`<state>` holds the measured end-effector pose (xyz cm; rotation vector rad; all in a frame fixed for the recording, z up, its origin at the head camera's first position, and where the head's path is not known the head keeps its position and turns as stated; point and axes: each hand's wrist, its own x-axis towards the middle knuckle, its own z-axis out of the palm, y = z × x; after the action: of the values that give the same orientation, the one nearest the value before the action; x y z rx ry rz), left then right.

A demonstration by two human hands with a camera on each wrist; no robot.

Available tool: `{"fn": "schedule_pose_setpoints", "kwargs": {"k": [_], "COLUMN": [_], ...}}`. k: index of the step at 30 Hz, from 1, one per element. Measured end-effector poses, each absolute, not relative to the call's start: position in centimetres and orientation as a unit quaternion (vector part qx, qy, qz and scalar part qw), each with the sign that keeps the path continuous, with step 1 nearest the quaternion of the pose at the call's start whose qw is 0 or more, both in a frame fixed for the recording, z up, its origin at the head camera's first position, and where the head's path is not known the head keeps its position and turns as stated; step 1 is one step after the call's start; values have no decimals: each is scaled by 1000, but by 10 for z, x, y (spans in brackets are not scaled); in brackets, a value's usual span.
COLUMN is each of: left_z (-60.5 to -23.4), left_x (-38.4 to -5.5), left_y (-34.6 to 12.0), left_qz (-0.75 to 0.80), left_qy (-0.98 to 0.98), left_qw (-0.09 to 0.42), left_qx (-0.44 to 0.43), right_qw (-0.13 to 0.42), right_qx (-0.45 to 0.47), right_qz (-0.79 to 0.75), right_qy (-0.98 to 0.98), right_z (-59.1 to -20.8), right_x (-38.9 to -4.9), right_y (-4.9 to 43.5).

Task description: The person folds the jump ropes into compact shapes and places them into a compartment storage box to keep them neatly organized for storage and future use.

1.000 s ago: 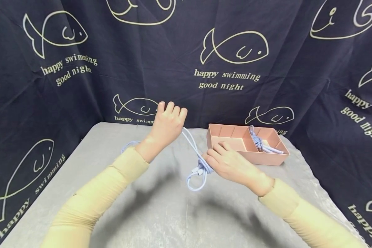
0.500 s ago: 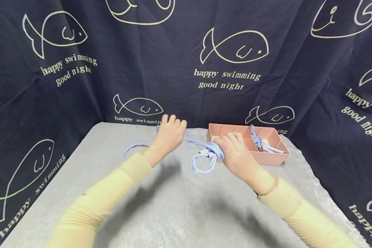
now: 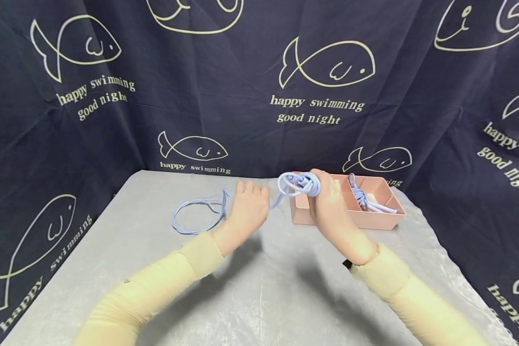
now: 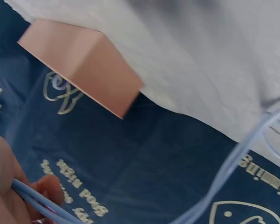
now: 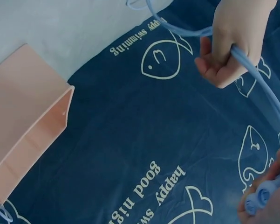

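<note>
A light blue cord runs between the two hands. Its wound end, a coiled bundle (image 3: 312, 184) with a loop and thicker tips, is gripped by the right hand (image 3: 330, 211), raised in front of the pink box (image 3: 374, 221). The left hand (image 3: 248, 209) curls round the doubled strands to the left of the bundle, and in the right wrist view the cord (image 5: 263, 84) passes through that left fist. Beyond the left hand, the slack cord (image 3: 189, 232) lies in a wide loop on the table. Two round cord ends (image 5: 265, 190) poke out at the right hand's fingers.
The box has a divider, and a second wound blue cord (image 3: 360, 196) lies in its right compartment. A grey cloth (image 3: 251, 307) covers the table. Dark blue curtains (image 3: 242, 96) with fish prints hang close behind and at both sides.
The right hand has lifted the bundle and turned it upward, moving right to the box. The left hand has come down and slightly right, the cord still in its fingers.
</note>
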<state>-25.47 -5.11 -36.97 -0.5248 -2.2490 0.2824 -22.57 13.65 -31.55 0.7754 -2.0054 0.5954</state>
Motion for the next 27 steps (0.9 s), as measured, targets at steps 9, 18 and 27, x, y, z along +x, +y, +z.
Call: {"fn": "schedule_pose_setpoints", "kwargs": {"k": [9,18,27], "left_z": [-359,-345,-306], "left_x": [-223,-195,-194], "left_y": [-34,-20,-29], "left_qz": [131,147,126], "left_qy": [-868,-864,-818], "left_qw": [444,446,516], "left_qx": [-178,-183,-221], "right_qw": [452,522,537], "right_qx": [188,126,197], "right_qz": [167,-43,-91], "right_qy": [-856,-842,-815], "right_z": [-312,-322,-339], "right_x": [-240,-253,-251], "right_y": [135,124,125]}}
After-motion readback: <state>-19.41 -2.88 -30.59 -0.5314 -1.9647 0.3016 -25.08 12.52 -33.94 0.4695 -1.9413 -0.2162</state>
